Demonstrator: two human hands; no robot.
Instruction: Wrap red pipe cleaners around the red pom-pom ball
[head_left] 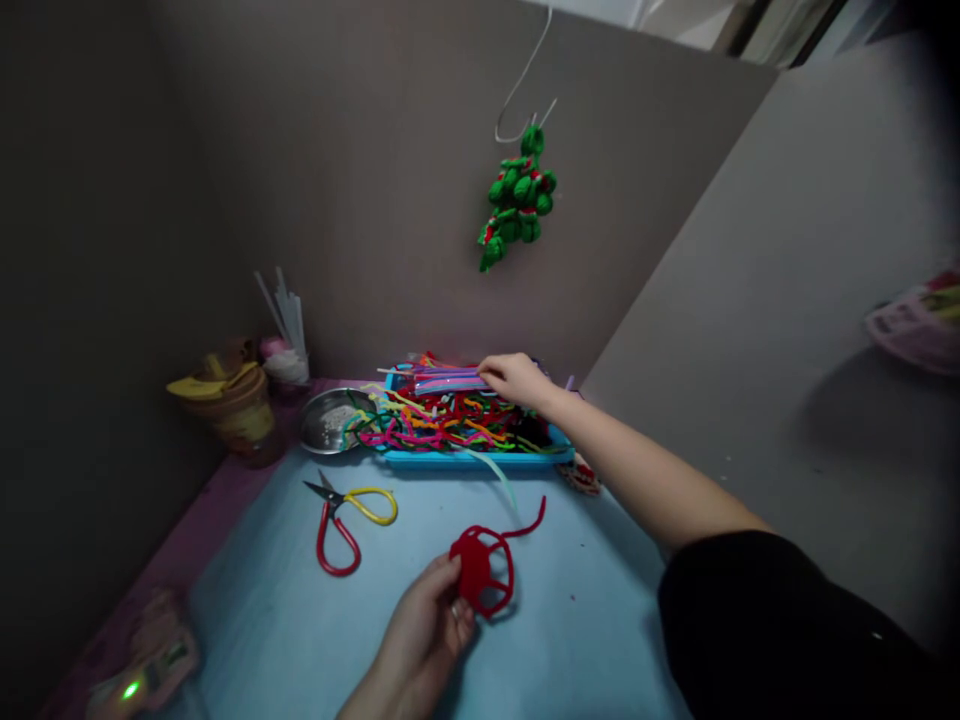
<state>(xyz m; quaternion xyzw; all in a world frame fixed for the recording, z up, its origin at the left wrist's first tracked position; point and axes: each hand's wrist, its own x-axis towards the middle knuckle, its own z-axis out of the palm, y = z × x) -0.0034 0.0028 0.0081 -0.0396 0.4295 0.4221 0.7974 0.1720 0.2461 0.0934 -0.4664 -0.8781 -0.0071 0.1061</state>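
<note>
My left hand is closed on a red pipe-cleaner piece, a small rounded frame with open loops. One loose red end sticks out from it to the upper right. Farther off, my right hand reaches over a blue tray full of tangled, many-coloured pipe cleaners. Its fingertips pinch the right end of a bundle of purple and pink pipe cleaners, which looks glossy, as if in clear plastic. The fingers partly hide that end.
Scissors with one red and one yellow handle lie spread on the light-blue table cover. A metal bowl, a brown pot and a cup of white sticks stand at left. A green ornament hangs above.
</note>
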